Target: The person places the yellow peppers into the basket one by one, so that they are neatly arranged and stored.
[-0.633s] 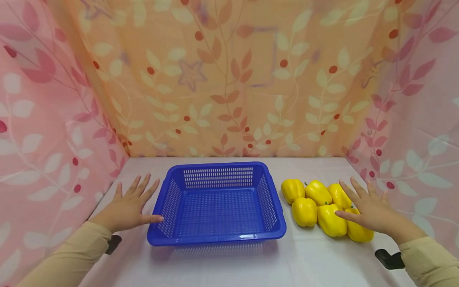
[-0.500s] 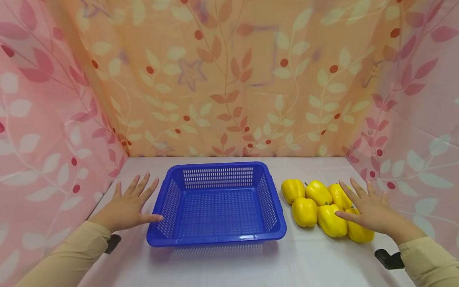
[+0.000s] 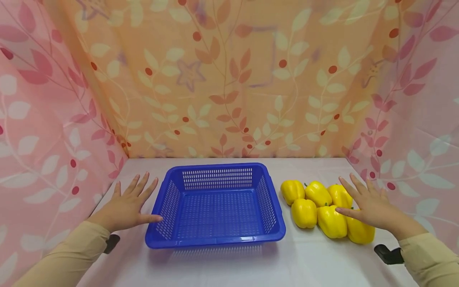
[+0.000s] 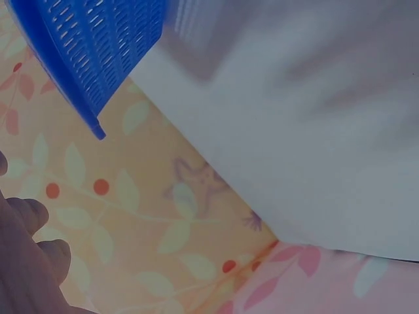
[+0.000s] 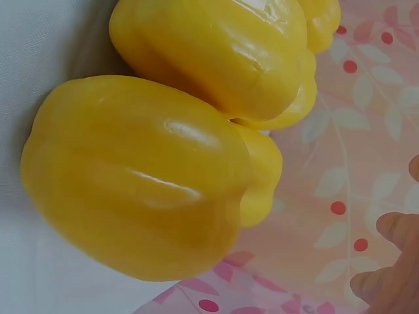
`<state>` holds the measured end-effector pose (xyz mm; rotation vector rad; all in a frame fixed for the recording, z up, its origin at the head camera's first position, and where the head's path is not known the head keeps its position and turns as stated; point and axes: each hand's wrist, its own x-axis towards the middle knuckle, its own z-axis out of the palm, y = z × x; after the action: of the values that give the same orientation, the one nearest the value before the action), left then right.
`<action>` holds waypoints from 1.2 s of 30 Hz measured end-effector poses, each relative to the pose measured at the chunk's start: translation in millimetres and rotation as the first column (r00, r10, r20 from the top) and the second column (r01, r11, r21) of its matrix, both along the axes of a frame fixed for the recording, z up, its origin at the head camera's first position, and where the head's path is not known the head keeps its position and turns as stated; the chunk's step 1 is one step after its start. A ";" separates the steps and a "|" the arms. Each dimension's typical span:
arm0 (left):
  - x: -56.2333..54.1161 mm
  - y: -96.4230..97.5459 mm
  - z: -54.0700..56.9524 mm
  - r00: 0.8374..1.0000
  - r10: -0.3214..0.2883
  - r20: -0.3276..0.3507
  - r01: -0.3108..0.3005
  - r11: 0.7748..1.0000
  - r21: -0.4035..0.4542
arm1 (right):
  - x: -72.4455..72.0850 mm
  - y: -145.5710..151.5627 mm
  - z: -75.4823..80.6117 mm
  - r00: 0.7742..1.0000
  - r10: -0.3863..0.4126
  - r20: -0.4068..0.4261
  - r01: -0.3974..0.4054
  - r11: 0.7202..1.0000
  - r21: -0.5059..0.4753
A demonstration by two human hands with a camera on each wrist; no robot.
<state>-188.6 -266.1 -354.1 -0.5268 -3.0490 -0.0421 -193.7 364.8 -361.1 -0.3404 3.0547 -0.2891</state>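
A blue plastic basket (image 3: 215,241) with slotted walls stands on the white table, nothing in it. Beside its left wall my left hand (image 3: 125,209) is spread, fingers straight, the thumb overlapping the basket's rim in the head view. Several yellow bell peppers (image 3: 304,213) lie in two rows right of the basket. My right hand (image 3: 374,209), fingers spread, is over the rightmost peppers and partly hides them; it holds nothing. The right wrist view shows one pepper (image 5: 137,176) up close, with my fingertips (image 5: 399,229) at the right edge. In the left wrist view the basket's corner (image 4: 105,52) shows.
The white table (image 3: 222,271) is walled by an orange leaf-patterned cloth (image 3: 229,99) at the back and pink cloths (image 3: 43,119) on both sides. A black strap piece (image 3: 389,254) sits at the right wrist, another (image 3: 112,244) at the left.
The view has shifted very slightly. My right hand has risen a little off the peppers, showing more of the back one. The left hand, basket and peppers stay in place.
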 end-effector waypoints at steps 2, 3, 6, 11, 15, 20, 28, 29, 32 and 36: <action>0.0 1.4 -0.1 1.000 0.000 0.003 0.000 1.000 0.005 | -0.1 1.0 -0.5 1.000 0.003 -0.005 -0.003 1.000 -0.001; -0.1 2.0 -0.1 1.000 0.000 0.006 0.000 1.000 0.007 | -0.2 1.6 -0.7 1.000 0.004 -0.007 -0.004 1.000 -0.003; -0.2 3.3 -0.8 1.000 0.000 0.006 0.000 1.000 0.007 | -0.1 3.6 -1.2 1.000 0.006 -0.008 -0.006 1.000 -0.015; -1.1 4.9 -2.7 1.000 -0.006 0.013 0.006 1.000 0.015 | 0.7 9.1 0.1 1.000 -0.006 0.005 0.006 0.999 -0.040; -0.7 5.0 -4.2 1.000 -0.004 0.019 0.003 1.000 0.023 | -0.1 13.0 1.4 1.000 0.000 -0.005 0.000 0.998 -0.056; -0.3 4.0 -8.0 1.000 -0.008 0.022 0.008 1.000 0.021 | -1.9 16.0 1.9 1.000 0.012 -0.014 -0.013 0.998 -0.069; -0.7 8.8 -7.2 0.999 -0.024 0.043 0.022 0.998 0.051 | -1.2 30.6 -2.1 1.000 0.006 0.007 -0.005 0.989 -0.148; -0.5 8.7 -6.9 0.999 -0.024 0.043 0.021 0.999 0.048 | -1.1 32.6 -2.7 1.000 0.003 0.010 -0.002 0.988 -0.155; -0.7 8.8 -7.4 0.999 -0.031 0.037 0.029 0.999 0.043 | -0.2 38.3 -4.3 1.000 -0.005 0.018 0.008 0.984 -0.181; -0.4 8.0 -9.1 0.999 -0.041 0.034 0.040 0.998 0.041 | 1.2 43.7 -7.1 0.999 -0.019 0.040 0.027 0.978 -0.209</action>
<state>-189.0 -258.1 -363.2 -0.5909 -3.0635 -0.1147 -192.4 408.5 -368.2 -0.3057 2.9981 -0.6147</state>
